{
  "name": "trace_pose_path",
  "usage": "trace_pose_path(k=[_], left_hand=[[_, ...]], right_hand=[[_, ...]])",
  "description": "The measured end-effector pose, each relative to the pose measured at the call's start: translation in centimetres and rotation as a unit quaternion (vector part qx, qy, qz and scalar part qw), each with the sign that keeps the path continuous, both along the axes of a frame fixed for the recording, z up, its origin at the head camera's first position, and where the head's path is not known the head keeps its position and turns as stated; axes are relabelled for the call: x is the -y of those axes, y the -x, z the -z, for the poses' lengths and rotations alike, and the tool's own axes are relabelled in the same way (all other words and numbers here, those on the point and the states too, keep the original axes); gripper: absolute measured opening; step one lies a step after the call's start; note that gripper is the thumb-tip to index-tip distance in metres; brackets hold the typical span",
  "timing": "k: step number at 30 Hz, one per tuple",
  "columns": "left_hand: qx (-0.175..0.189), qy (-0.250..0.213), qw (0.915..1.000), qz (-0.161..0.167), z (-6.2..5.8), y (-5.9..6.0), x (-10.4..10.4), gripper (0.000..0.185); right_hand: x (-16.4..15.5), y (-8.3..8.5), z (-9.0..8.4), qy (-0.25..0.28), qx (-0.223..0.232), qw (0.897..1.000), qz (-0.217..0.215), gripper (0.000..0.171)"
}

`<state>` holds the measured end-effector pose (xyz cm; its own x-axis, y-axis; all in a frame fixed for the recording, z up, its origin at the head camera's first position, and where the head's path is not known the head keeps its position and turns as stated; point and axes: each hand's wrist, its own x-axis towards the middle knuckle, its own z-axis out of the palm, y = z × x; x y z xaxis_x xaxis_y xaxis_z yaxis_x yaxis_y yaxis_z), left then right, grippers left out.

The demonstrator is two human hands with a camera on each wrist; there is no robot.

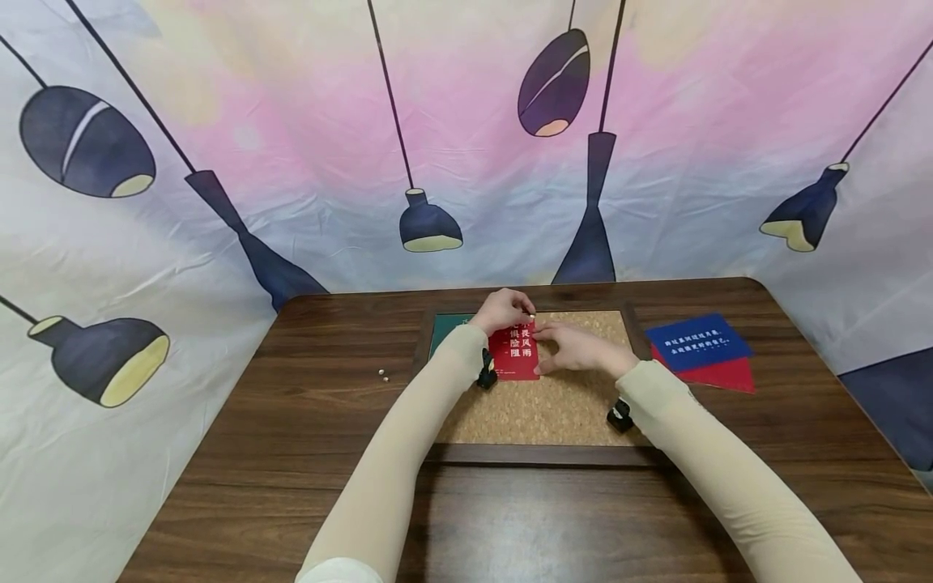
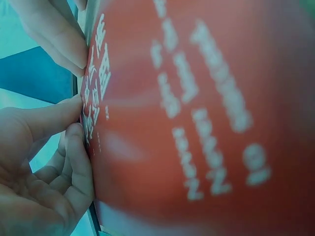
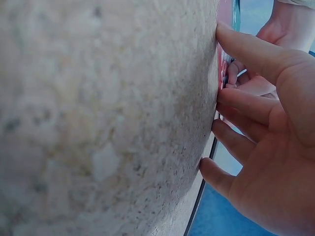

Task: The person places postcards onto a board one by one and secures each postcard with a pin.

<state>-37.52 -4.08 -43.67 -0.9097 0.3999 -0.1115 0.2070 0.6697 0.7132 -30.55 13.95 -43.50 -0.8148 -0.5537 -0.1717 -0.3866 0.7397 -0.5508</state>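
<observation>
A red card (image 1: pixel 514 355) with white characters lies on a cork board (image 1: pixel 539 405) set in a dark frame. My left hand (image 1: pixel 525 313) is at the card's top edge and pinches a small white pin (image 1: pixel 533 316) between thumb and finger. In the left wrist view the red card (image 2: pixel 197 118) fills the frame, with my left hand (image 2: pixel 74 129) curled at its edge. My right hand (image 1: pixel 547 340) rests its straight fingers on the card's right side. In the right wrist view its fingertips (image 3: pixel 224 34) press against the cork board (image 3: pixel 108 118).
The wooden table (image 1: pixel 306 421) bears two loose white pins (image 1: pixel 382 374) left of the board. A blue card (image 1: pixel 698 340) lies over another red card (image 1: pixel 722 376) at the right. A green card (image 1: pixel 446 328) shows in the board's far left corner. Printed fabric walls surround the table.
</observation>
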Motion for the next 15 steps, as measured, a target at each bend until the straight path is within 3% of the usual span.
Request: trace_pose_path(k=[15], left_hand=[[-0.025,0.025,0.9994,0.003,0.15,0.12,-0.05,0.011]], right_hand=[[-0.08,-0.13,-0.05,0.004,-0.005,1.0,-0.002,0.072]])
